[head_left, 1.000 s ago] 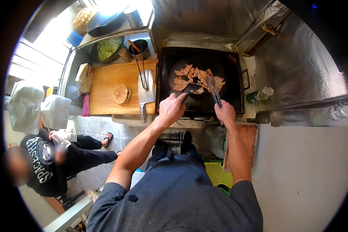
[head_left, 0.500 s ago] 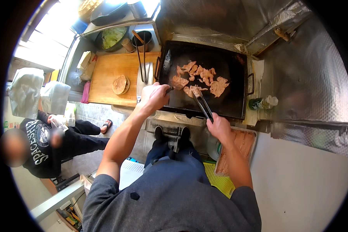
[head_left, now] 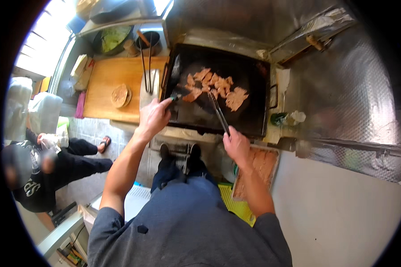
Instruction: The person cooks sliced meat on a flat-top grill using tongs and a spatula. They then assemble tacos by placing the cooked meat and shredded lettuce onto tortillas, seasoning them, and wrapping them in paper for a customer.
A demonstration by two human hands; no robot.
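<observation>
My right hand (head_left: 237, 144) is closed round metal tongs (head_left: 219, 114), whose tips touch the meat pieces (head_left: 216, 82) in the middle of the black griddle (head_left: 196, 116). One larger flat piece (head_left: 237, 99) lies to the right of the tips. At the griddle's left side my left hand (head_left: 155, 118) grips a short dark-handled spatula (head_left: 176, 96). Its working end is hard to make out beside the leftmost meat piece (head_left: 192, 94).
Left of the griddle, a round flatbread (head_left: 119, 95) lies on a wooden board (head_left: 103, 75), with other tongs (head_left: 145, 73) near its right edge. A tray of raw meat (head_left: 259, 167) stands below my right forearm. A bottle (head_left: 278, 119) is right of the griddle. Another person (head_left: 44, 171) sits at left.
The tongs have moved up into the main cluster, and the meat they held near the front edge now lies with the other pieces. The whole view has shifted slightly.
</observation>
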